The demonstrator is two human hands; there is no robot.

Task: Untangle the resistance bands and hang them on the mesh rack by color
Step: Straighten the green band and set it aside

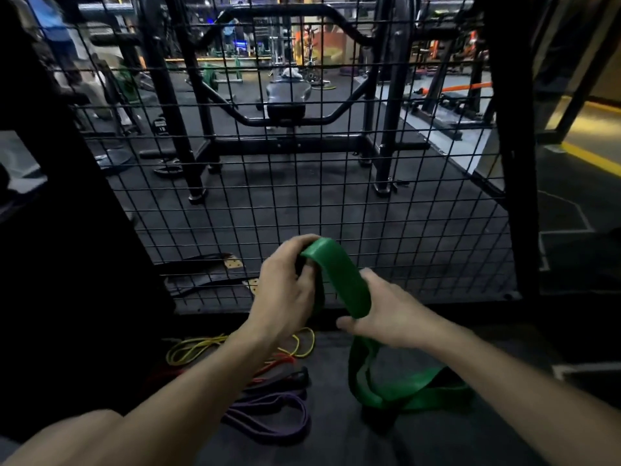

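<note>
A wide green resistance band point(346, 284) is held up in front of the black mesh rack point(403, 230). My left hand point(289, 290) grips its top fold, and my right hand point(386, 314) holds the band lower down, with the rest drooping in loops to the floor. On the floor below my left arm lie a thin yellow band point(198, 348), a red band point(279, 361), a black band point(295, 376) and a purple band point(268, 415), overlapping each other.
A dark pillar point(67, 264) stands at the left and a black post point(517, 163) frames the mesh at the right. Behind the mesh are a squat rack point(289, 122), a bench and weight plates. Yellow floor lines point(591, 159) run at the far right.
</note>
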